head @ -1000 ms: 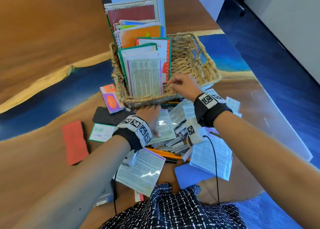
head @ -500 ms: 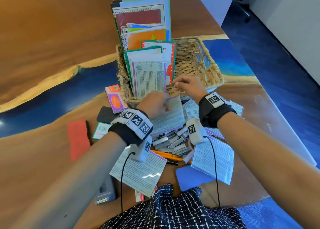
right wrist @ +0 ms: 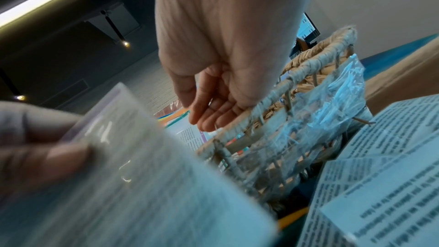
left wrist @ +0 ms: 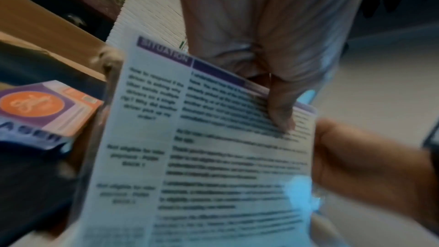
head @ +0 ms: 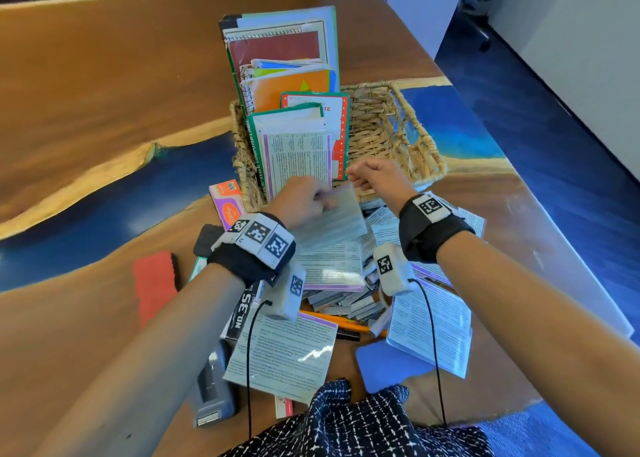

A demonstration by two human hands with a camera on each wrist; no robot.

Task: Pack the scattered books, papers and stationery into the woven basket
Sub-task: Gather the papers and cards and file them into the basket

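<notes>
red eraser (head: 154, 285) lies at far left; left hand (head: 302, 203) pinches a printed sheet (head: 330, 219) lifted just near the woven basket (head: 391, 134); right hand (head: 375, 176), fingers loosely curled and holding nothing, hovers at its near rim.

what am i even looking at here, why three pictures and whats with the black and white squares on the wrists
No machine here: a person is tidying a table by hand. The patterned squares sit on wristbands that also carry small cameras.

The wide picture comes from a camera on the person's head. The other two look along each hand from the wrists.

The left hand pinches a laminated printed sheet, lifted near the woven basket. The right hand hovers at the basket's near rim, fingers loosely curled, holding nothing.

Books and notebooks already stand in the basket. On the table lie more printed sheets, a red eraser pad, an orange-and-purple box, a stapler and loose staple strips.
</notes>
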